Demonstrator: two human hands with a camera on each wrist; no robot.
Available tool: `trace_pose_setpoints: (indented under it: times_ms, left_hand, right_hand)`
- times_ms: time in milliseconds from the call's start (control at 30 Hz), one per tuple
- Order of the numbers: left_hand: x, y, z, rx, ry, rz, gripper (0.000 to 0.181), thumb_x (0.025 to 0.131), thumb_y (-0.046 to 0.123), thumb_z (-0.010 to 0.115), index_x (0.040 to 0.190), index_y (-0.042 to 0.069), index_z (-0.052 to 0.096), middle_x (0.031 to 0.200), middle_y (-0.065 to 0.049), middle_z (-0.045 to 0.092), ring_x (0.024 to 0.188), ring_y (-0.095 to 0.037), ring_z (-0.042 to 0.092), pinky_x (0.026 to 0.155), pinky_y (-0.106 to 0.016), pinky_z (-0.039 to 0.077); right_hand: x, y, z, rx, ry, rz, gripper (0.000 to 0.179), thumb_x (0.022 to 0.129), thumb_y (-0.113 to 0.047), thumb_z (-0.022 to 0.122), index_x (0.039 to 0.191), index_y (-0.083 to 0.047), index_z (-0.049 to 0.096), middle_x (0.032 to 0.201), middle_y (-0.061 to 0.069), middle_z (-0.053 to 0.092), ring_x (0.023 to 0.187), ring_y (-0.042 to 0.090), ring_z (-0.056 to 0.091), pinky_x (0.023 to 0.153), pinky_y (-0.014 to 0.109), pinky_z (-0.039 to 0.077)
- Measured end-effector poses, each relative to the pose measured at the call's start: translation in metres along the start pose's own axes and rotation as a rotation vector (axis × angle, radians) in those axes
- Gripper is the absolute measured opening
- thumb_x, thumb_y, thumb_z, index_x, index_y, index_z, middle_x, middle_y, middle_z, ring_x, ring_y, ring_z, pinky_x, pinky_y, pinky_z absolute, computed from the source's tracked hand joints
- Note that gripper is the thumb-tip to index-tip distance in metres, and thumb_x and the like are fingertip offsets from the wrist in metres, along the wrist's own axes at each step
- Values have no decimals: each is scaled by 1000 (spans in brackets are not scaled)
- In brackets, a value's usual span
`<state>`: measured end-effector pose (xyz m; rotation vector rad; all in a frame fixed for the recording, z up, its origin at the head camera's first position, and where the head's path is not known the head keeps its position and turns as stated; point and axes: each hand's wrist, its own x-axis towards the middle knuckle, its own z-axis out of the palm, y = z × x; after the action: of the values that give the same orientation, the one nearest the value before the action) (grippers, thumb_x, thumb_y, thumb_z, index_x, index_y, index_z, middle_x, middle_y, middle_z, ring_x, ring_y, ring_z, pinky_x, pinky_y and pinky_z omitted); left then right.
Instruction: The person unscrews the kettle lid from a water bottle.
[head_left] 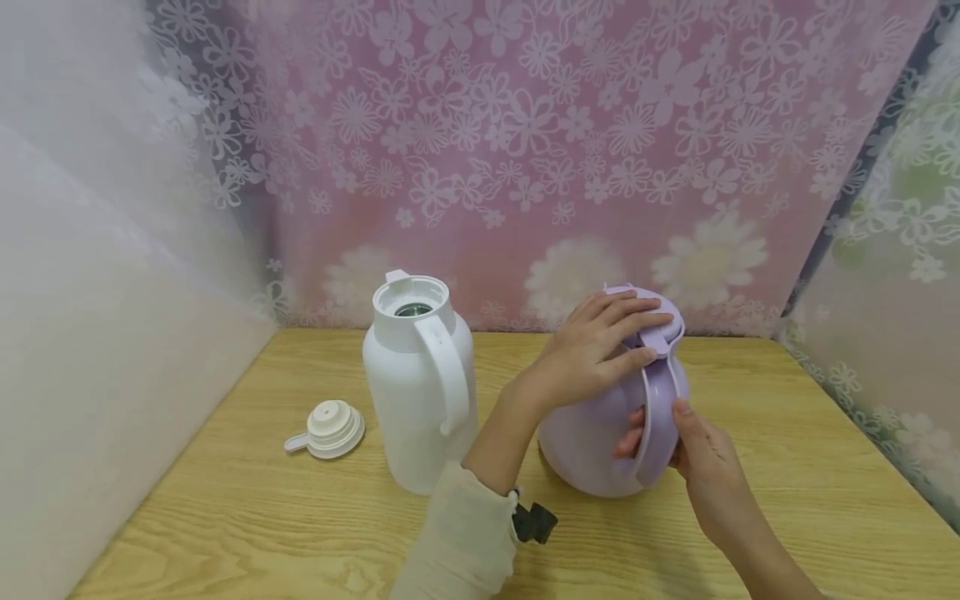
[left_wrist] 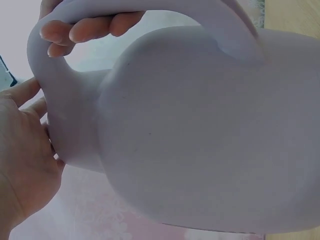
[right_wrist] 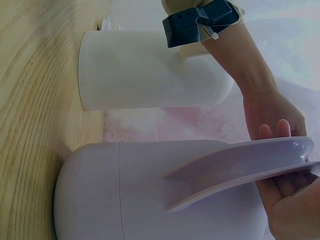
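A lilac vacuum jug (head_left: 581,446) with a domed lid (head_left: 672,310) stands on the wooden table, its handle (head_left: 660,417) facing me. My left hand (head_left: 588,350) lies across the lid with fingers extended and the thumb beside the lid's tab. Around the handle curl the fingers of my right hand (head_left: 708,471), the thumb resting on its outer side. In the right wrist view, fingertips of the right hand (right_wrist: 297,212) show past the handle's far edge. Seen from the left wrist, the left palm (left_wrist: 27,155) is against the jug's top end.
To the left is a white vacuum jug (head_left: 420,400), its mouth uncovered. A cream stepped stopper (head_left: 333,425) with a tab lies on the table (head_left: 255,533) beside it. A pink floral curtain (head_left: 480,150) hangs behind, with pale sheets at both sides.
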<state>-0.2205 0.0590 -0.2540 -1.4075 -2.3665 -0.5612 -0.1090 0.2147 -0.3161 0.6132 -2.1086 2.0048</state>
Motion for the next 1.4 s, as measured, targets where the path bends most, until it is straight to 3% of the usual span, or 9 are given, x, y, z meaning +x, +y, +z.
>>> trace_pose_setpoints:
  times_ms: [233,500,900,1200,1400]
  left_hand:
    - [1,1,-3,1,-39,-20,47,97,41,38,142,26,36,146,8,28,134,-5,7,104,-21,-9]
    - [2,2,-4,23,-52,-37,47,97,43,37,142,27,36,145,9,28,134,-6,8,103,-20,-9]
    - [3,4,-3,68,-53,-78,47,96,47,37,140,31,37,144,12,30,133,-5,12,103,-18,-9]
    - [4,4,-5,44,-65,-94,47,95,49,38,140,33,38,143,13,30,133,-7,14,102,-17,-8]
    - [5,6,-7,57,-87,-106,48,95,50,36,140,33,37,143,14,29,133,-6,14,103,-18,-9]
  right_hand:
    - [-1,0,-1,-14,8,8,50,103,-21,16,104,16,50,82,12,65,80,23,63,70,29,49]
    - [0,0,-3,11,-33,-2,47,103,-21,16,104,9,53,82,8,65,80,21,64,68,28,49]
    - [-1,0,-2,-10,8,12,47,103,-22,17,102,5,55,78,9,64,75,20,62,65,28,48]
    - [-1,-1,-1,18,-7,-6,44,103,-21,18,101,1,56,78,8,65,76,19,63,65,27,48]
    - [-2,0,-1,-29,22,16,48,103,-23,16,102,8,53,78,11,63,75,22,62,65,29,48]
